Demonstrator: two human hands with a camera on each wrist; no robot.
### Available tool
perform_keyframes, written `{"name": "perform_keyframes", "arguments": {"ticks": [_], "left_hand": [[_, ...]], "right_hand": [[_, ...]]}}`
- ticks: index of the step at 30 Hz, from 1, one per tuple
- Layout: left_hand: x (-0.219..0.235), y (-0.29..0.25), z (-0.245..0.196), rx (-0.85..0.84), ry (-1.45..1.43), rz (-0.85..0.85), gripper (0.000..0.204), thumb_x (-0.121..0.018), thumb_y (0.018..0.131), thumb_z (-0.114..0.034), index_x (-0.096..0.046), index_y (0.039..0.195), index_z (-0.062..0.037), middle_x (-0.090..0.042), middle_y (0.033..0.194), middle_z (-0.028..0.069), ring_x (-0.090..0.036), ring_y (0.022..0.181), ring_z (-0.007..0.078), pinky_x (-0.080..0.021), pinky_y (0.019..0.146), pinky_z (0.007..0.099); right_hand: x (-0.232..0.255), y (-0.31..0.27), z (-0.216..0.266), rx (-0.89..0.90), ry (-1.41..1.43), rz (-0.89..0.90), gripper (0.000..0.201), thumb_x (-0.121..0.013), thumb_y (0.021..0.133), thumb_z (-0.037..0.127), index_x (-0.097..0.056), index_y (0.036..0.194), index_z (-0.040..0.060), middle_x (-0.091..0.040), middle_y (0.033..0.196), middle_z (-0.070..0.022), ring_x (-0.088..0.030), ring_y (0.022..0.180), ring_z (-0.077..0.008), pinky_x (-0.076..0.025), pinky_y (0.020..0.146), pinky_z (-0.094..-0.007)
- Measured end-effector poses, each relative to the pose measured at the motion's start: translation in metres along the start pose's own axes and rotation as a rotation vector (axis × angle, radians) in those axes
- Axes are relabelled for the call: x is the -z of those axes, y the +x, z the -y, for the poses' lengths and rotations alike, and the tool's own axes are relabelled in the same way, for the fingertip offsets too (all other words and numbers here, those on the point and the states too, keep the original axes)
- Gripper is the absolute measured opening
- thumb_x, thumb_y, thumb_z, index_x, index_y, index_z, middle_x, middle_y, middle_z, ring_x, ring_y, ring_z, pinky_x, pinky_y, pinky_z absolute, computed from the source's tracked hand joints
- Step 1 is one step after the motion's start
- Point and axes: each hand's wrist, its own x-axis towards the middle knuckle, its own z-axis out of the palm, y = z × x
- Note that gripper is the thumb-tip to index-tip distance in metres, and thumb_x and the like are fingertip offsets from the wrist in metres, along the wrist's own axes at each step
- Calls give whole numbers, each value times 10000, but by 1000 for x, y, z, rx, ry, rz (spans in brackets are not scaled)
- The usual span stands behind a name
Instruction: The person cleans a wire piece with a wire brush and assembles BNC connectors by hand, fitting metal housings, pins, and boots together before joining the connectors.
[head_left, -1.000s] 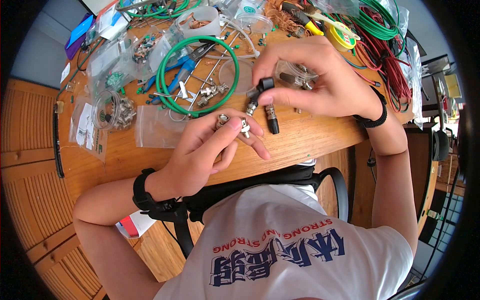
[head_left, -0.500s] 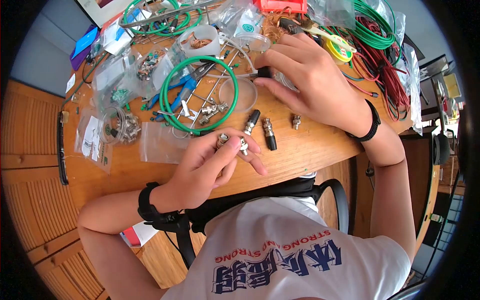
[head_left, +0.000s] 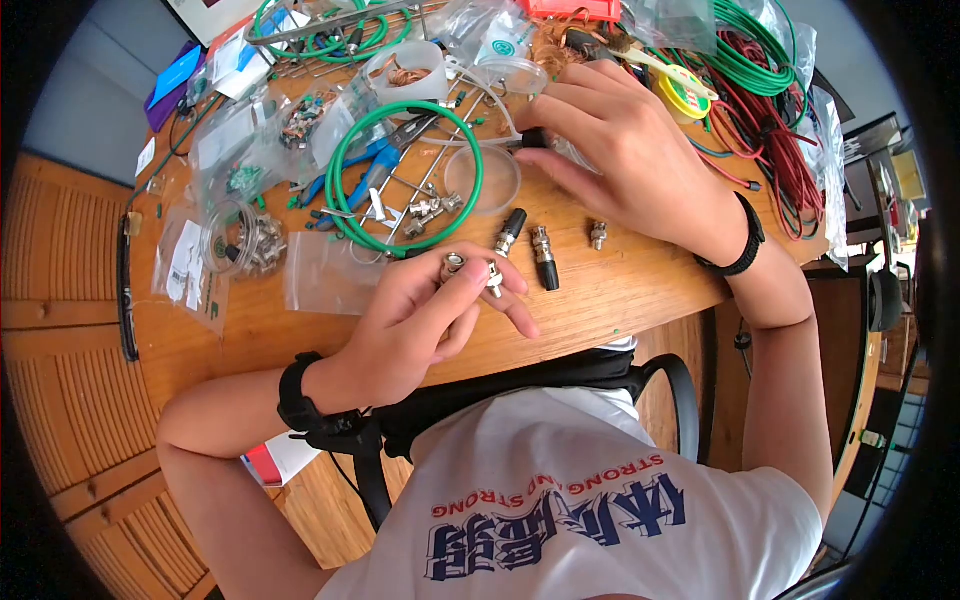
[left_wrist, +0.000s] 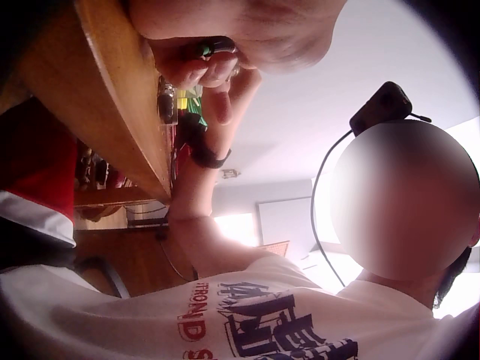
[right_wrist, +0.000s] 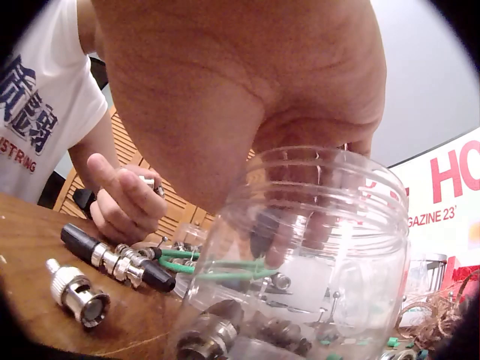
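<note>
Between the thumb and fingers of my left hand (head_left: 405, 315) are two silver BNC connectors, one (head_left: 453, 264) deeper in the grip and another (head_left: 494, 279) at the thumb tip. My right hand (head_left: 635, 150) is over a clear screw-neck jar (right_wrist: 352, 217), pinching a black connector boot (head_left: 534, 138) between thumb and forefinger. Its fingers show through the jar's wall in the right wrist view. Inside that jar lie dark-bodied connectors (right_wrist: 214, 330). On the table in front stand apart two black-tailed connectors, one tilted (head_left: 511, 230), one nearly upright (head_left: 544, 260), and a small silver connector (head_left: 598, 235).
A green cable loop (head_left: 335, 185) lies over blue-handled pliers (head_left: 375, 165). A round clear lid (head_left: 483, 180) is between loop and right hand. Parts bags (head_left: 240, 140) and an open jar of connectors (head_left: 235, 240) are at left; red cables (head_left: 775, 150) at right.
My right hand has moved from beside the left hand back to the jar, still pinching the black boot. The table connectors beneath are now uncovered. My left hand keeps its hold.
</note>
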Motion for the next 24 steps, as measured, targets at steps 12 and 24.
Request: {"name": "perform_keyframes", "arguments": {"ticks": [12, 24], "left_hand": [[1, 0, 1, 12, -10, -8, 399, -347, 1159, -288, -612, 1172, 10, -762, 974, 234, -323, 433, 2, -215, 442, 182], [-1, 0, -1, 19, -24, -14, 413, -337, 1166, -295, -610, 1169, 15, -733, 878, 198, -520, 523, 22, -207, 443, 191]], "right_hand": [[0, 0, 2, 23, -9, -12, 221, -740, 901, 174, -609, 1002, 28, -620, 907, -123, -614, 912, -322, -472, 839, -420], [4, 1, 2, 16, -4, 2, 225, -750, 890, 162, -619, 1014, 27, -625, 923, -123, -616, 923, -325, -476, 848, -421]]}}
